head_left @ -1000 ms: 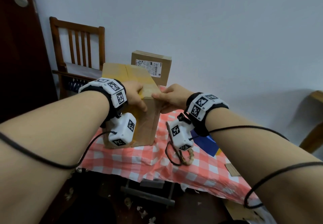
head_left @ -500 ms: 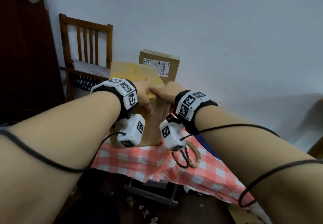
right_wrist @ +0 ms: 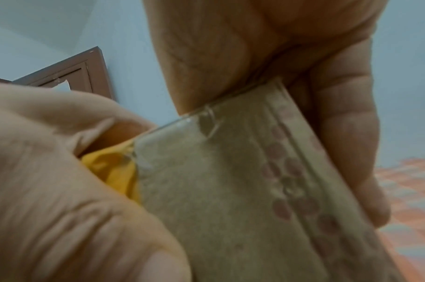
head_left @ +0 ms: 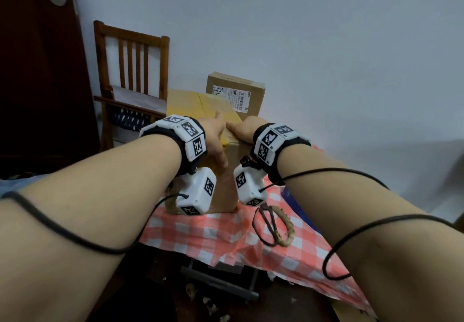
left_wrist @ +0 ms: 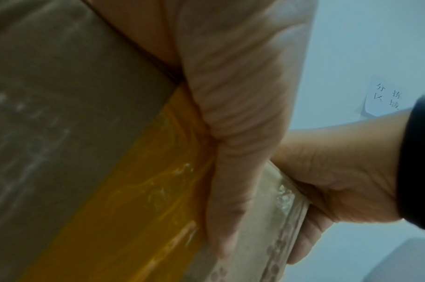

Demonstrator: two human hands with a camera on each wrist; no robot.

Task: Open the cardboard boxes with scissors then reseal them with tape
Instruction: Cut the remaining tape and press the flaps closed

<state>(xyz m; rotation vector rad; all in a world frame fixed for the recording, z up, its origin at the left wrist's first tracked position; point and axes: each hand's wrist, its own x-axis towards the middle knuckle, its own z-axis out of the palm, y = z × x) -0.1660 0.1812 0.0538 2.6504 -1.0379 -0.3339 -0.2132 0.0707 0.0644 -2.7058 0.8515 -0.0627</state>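
A tall cardboard box (head_left: 190, 103) stands on the checked tablecloth (head_left: 200, 231), with yellow tape (left_wrist: 139, 190) running over its top front edge. My left hand (head_left: 217, 138) lies over that edge, fingers stretched across the top and thumb (left_wrist: 243, 114) pressed flat down the tape on the front face. Close beside it, my right hand (head_left: 244, 130) grips the top right corner, fingers (right_wrist: 347, 152) wrapped down the side face. The scissors (head_left: 271, 223) lie on the cloth in front of the box, to the right. No tape roll is in view.
A smaller labelled cardboard box (head_left: 236, 94) stands behind the tall one, against the wall. A wooden chair (head_left: 130, 70) and a dark door (head_left: 37, 70) are at the left. Something blue (head_left: 296, 203) lies to the right of the box. The cloth's front edge hangs over the table.
My right hand has slid left along the top edge until it sits next to my left hand. The left fingers now reach farther across the top. The box has stayed put.
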